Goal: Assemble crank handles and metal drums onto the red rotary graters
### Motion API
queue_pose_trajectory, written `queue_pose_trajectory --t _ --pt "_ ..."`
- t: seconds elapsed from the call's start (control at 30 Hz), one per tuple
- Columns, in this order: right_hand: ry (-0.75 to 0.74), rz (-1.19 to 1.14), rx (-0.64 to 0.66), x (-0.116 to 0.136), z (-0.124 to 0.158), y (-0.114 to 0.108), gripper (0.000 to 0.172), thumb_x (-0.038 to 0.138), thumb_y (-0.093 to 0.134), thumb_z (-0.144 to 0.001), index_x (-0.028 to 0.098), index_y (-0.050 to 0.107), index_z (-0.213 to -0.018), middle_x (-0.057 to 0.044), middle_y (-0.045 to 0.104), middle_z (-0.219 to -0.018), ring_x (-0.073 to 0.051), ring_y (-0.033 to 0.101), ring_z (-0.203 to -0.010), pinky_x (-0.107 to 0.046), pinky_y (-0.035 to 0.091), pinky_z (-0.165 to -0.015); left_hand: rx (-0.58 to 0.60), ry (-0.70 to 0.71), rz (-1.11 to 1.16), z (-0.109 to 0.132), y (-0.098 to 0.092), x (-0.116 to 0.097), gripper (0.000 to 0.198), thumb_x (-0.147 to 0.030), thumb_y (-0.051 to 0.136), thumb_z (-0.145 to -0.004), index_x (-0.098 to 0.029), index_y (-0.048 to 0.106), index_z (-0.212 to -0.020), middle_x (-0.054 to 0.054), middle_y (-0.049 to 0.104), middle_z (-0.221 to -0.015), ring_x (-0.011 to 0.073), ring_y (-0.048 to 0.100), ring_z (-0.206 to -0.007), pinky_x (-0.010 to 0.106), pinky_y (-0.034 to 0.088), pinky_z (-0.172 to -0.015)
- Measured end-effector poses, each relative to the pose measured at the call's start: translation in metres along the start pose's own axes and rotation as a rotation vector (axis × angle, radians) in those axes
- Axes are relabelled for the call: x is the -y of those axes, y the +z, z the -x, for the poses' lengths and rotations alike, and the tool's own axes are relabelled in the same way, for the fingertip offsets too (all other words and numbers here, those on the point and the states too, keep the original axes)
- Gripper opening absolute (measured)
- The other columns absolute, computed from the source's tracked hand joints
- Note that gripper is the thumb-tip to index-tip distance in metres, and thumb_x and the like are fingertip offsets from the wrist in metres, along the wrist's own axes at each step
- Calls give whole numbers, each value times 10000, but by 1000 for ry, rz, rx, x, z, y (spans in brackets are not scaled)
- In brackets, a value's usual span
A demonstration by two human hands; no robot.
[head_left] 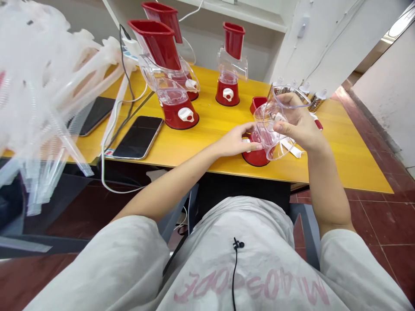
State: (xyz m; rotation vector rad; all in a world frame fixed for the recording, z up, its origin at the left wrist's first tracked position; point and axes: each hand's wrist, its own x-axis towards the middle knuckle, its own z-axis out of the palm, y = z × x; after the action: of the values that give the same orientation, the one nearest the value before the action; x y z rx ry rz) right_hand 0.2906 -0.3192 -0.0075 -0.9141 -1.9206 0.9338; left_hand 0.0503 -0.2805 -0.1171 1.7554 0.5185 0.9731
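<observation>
My right hand [301, 125] grips the clear plastic body [263, 115] of a rotary grater, thumb on the near side and fingers behind. The body is tilted above a red suction base [256, 158] near the table's front edge. My left hand [235, 140] has its fingers curled around the upper part of that base, by its white knob. The lower end of the clear body overlaps the base; I cannot tell whether they are joined. Behind it lies a red feed hopper [258, 103]. A white plastic strip-like part [295, 149] rests under my right hand.
Assembled red-and-clear rotary graters [177, 106] stand at the back left, with another grater [228, 88] at the back middle. Several metal grater drums [317, 100] stand at the right. A phone [138, 137], cables and a heap of clear plastic sleeves [48, 86] occupy the left.
</observation>
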Motion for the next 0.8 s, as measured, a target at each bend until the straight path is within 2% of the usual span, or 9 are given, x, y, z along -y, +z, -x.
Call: queue_pose_trajectory --t 0.13,0.3,0.6,0.8 --pt "-17 -18 -5 0 0 0 1078 1014 962 -648 418 681 -1501 -90 697 -1645 -462 618 -1615 -745 567 -1347 -91 -41 -144 13 11 -8 981 -555 1135 -656 -158 745 -1463 195 818 -1483 437 795 -1376 601 594 -1279" --pt "-10 -7 -28 0 -1 -1 1124 1036 972 -586 429 691 -1489 -78 716 -1618 -471 639 -1574 -752 576 -1330 -143 -30 -299 20 21 -19 786 -502 1051 -742 -159 763 -1388 164 854 -1382 408 823 -1254 568 633 -1185" --pt "-14 -2 0 2 -1 -3 1096 1016 980 -616 418 699 -1490 -89 736 -1583 -478 662 -1550 -764 601 -1303 -215 -34 -324 22 32 -24 756 -437 996 -749 -151 767 -1411 155 850 -1404 393 816 -1249 539 631 -1187" --pt "7 -3 -6 8 3 -8 1038 943 1033 -637 407 717 -1469 -89 748 -1577 -471 666 -1567 -757 603 -1325 -217 -75 -327 25 38 -24 738 -464 981 -790 -188 719 -1422 160 828 -1441 412 794 -1294 577 599 -1197"
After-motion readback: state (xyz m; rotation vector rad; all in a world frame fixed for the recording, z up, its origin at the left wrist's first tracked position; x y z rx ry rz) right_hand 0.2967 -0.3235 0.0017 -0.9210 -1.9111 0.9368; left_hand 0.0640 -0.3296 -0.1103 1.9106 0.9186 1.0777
